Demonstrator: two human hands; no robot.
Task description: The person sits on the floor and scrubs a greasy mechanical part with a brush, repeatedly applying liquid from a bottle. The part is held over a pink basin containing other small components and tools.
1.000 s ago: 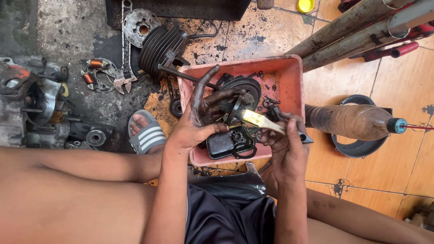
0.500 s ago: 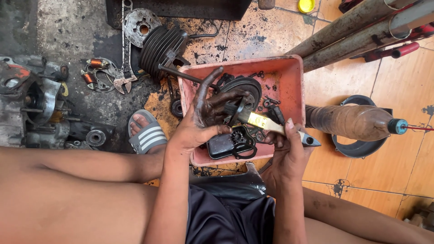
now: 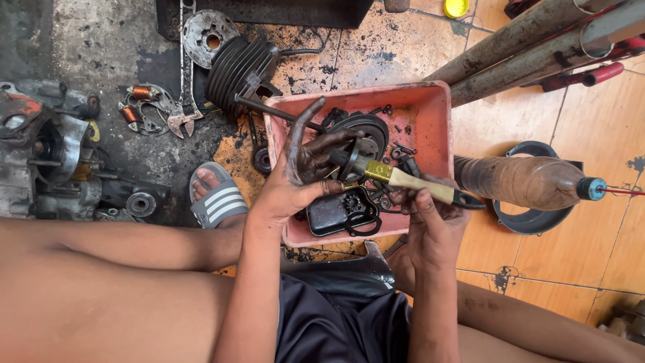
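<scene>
Meanwhile, over the pink tub (image 3: 430, 114), left hand (image 3: 302, 168) grips a greasy part (image 3: 349, 158); right hand (image 3: 430, 218) clasps a brush (image 3: 406, 180).

- Finned engine cylinder (image 3: 240, 70) on the stained floor, left of the tub.
- Adjustable wrench (image 3: 183, 101) beside a stator plate with copper coils (image 3: 144, 107).
- Engine crankcase (image 3: 47, 161) at far left.
- Brown plastic bottle (image 3: 521, 181) lying across a black ring (image 3: 537, 202).
- Rusty pipes (image 3: 531, 47) upper right.
- Yellow cap (image 3: 456, 7) at top edge.

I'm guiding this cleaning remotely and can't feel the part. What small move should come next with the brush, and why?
Probably sweep the paintbrush again across the dark part over the pink tray. The right hand holds its handle with the bristles at the part, the oily left hand grips that part, and it looks grimy.
</scene>
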